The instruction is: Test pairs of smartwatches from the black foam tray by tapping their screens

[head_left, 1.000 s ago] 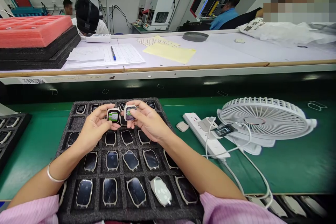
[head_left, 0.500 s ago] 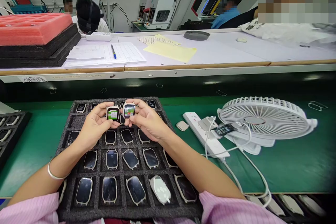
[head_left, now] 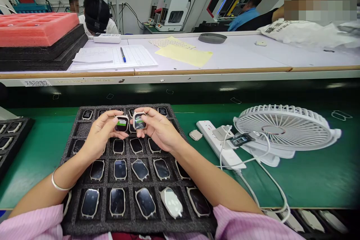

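**Left hand and right hand grasping left watch and right watch**

Head view: we hold the left watch between thumb and fingers of the left hand, the thumb at the left edge of the case. Its screen is lit, with green and white areas. We grip the right watch in the right hand, the thumb laid over part of its screen, which also shows green. Both watches are side by side, screens towards us, above the far part of the foam tray. Other watches lie in its compartments, most with dark screens upward; one white unit lies in the nearest row.

The foam tray rests on the green bench. To its right we see a power strip and a white fan. Beyond, the shelf bears ruled sheets with a pen on them, a yellow sheet and red foam stacked on black foam.
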Available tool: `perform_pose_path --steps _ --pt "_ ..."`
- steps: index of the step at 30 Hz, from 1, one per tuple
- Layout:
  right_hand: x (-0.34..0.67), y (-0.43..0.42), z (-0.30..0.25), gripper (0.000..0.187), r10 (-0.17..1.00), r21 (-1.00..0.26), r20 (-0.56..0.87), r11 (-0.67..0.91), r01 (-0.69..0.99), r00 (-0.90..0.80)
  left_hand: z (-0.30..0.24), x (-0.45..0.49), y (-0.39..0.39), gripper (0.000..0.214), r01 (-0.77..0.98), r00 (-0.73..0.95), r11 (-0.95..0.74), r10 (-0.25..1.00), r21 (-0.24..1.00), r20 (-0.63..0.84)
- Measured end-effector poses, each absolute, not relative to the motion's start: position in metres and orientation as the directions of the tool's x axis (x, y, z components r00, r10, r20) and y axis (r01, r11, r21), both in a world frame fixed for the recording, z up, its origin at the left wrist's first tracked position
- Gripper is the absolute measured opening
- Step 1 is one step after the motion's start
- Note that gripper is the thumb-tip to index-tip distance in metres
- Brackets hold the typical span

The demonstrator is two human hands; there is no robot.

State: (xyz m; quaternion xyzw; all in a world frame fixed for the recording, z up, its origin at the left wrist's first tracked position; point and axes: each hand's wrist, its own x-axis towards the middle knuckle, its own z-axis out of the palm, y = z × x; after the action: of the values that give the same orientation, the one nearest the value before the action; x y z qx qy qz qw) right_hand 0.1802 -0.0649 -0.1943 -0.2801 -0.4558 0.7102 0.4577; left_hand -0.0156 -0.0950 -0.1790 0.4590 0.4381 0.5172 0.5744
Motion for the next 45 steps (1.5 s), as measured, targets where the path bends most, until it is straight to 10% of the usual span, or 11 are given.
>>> perform_pose_path --steps 45 --pt "0.1803 -0.0656 -0.1982 0.047 0.893 -0.932 0.084 -0.087 -0.353 -0.443 -0.1825 -0.0162 -0.0935 0.046 -0.133 0.110 -0.035 0.993 0.990 0.049"
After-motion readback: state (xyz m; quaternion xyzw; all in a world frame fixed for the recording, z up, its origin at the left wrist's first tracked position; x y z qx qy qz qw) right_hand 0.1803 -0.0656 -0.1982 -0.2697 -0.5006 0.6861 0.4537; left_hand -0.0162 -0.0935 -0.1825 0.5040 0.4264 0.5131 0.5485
